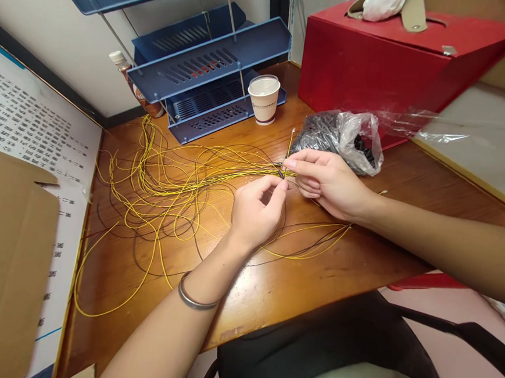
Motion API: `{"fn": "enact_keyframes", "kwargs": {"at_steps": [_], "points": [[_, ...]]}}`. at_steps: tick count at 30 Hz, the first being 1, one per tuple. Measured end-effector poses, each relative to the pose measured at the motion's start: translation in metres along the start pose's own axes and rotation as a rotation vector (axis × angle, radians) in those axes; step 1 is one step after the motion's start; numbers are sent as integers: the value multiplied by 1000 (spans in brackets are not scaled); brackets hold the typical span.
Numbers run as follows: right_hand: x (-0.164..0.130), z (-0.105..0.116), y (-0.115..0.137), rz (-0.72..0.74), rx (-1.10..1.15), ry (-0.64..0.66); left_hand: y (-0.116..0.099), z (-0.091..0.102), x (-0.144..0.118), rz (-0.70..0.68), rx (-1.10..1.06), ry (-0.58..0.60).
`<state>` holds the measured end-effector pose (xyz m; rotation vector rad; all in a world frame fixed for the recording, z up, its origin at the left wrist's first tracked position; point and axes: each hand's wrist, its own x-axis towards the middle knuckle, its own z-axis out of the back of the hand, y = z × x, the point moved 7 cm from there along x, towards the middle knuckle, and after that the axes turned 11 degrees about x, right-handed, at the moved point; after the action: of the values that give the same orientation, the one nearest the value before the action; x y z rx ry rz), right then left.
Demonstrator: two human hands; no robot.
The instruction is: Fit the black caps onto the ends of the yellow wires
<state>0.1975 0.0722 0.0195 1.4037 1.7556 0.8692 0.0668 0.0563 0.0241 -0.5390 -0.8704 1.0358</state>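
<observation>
While both hands pinch wires (178, 189), bag (340, 138) (plastic) and cup (264, 99) sit behind.

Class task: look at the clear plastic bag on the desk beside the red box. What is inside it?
The plastic bag holds a heap of small black pieces; through the crumpled film their shape and number cannot be made out. The right hand covers its near edge.

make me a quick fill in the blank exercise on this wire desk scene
1. Both hands, the left hand and the right hand, pinch thin wires coloured black and ____.
2. The paper cup stands in front of a blue stacked ____.
3. The left wrist wears a metal ____.
4. The clear plastic bag of small black parts lies against a ____ box.

Missing words: yellow; tray rack; bangle; red
</observation>
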Motion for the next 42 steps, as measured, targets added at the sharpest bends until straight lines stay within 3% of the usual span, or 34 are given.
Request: {"fn": "enact_keyframes", "kwargs": {"at_steps": [8,17,28,37,42], "points": [[-1,-3,-13,-92,-22,64,-1,0,0,2,-20,-6],[0,1,4,21,-13,-10,3,-1,-1,6,-1,2],[-1,-3,-12,-83,-26,47,-2,1,0,0,-13,-5],[1,2,7,41,16,-26,-1,-5,-2,9,-48,28],[1,1,2,11,6,-8,-1,-3,-1,5,-35,17]]}}
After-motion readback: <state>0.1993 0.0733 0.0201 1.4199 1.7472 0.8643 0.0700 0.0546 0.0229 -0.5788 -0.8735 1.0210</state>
